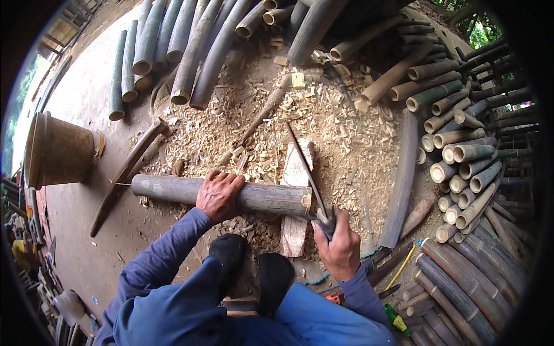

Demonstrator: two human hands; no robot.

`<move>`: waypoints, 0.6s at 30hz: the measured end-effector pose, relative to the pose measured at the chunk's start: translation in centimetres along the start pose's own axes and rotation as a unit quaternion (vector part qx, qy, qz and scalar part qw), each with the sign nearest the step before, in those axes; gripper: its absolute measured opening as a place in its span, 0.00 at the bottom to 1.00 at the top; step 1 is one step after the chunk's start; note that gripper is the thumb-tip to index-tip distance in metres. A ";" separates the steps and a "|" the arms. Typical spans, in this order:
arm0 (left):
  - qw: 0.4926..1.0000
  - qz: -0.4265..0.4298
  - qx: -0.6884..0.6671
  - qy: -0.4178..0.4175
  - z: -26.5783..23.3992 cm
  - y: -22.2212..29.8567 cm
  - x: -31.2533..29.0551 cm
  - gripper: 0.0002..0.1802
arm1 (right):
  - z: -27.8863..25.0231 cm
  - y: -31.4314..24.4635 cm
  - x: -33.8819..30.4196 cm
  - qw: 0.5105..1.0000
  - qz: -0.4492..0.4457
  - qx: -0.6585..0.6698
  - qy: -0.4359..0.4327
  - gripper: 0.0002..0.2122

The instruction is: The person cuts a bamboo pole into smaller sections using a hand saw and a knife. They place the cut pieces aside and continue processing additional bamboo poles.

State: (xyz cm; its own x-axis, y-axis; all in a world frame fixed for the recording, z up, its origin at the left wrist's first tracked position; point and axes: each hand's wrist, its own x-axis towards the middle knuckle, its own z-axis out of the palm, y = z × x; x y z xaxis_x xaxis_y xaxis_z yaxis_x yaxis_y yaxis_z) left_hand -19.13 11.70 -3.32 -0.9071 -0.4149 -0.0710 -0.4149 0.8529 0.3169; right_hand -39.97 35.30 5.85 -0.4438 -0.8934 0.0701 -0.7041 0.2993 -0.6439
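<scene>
The fingers (222,183) of the left hand (218,196) curl over the top of a grey-green bamboo pole (173,190), pressing it down and gripping it near its middle. The right hand (340,248) is clenched around the dark handle of a long-bladed knife (306,170), whose thin blade runs up and away from the hand, its lower part lying against the cut right end of the pole.

The pole lies level across the ground in front of the person, its right end resting on a pale, flat chopping block (295,173) that stands lengthwise under it. The pole looks whole along its length; I see no split opened in it yet, so the cutting at this end seems only begun, as far as the view shows. The person's two dark shoes (254,271) sit just below the pole, blue sleeves and trousers below them.

Around the block spreads a thick litter of pale bamboo chips (340,138), which suggests a good deal of trimming already done here. A curved strip of split bamboo (404,179) lies to the right. Stacks of cut bamboo lengths (461,167) are piled at the right with their hollow ends showing, and longer poles (190,52) lie at the top. A brown bucket (57,151) stands at the left, well apart.
</scene>
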 end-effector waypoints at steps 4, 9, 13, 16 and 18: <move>1.000 0.016 -0.008 0.016 -0.1 0.5 0.6 0.35 | 3.0 5.3 -1.4 0.997 0.034 -0.069 -0.017 0.21; 1.000 0.006 0.007 0.029 0.3 0.1 0.4 0.36 | 0.4 1.4 0.6 0.988 0.108 -0.046 -0.104 0.18; 0.997 0.012 0.019 0.073 1.0 0.2 -0.6 0.35 | -0.1 -0.1 0.4 0.995 -0.065 -0.002 0.078 0.18; 0.999 0.004 0.006 0.048 0.5 0.8 -0.1 0.36 | 3.3 5.2 -1.3 0.993 0.079 -0.084 -0.039 0.17; 0.999 0.008 0.012 0.040 0.9 0.7 0.0 0.36 | 2.8 7.5 -1.4 0.976 0.128 -0.129 -0.119 0.16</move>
State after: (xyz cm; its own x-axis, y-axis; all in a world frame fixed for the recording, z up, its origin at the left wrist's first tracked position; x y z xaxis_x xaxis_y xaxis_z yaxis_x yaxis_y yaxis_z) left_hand -19.44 12.60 -3.90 -0.9052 -0.4248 0.0089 -0.4036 0.8662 0.2947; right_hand -43.12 37.86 -1.20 -0.5041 -0.8212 -0.2674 -0.7165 0.5705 -0.4014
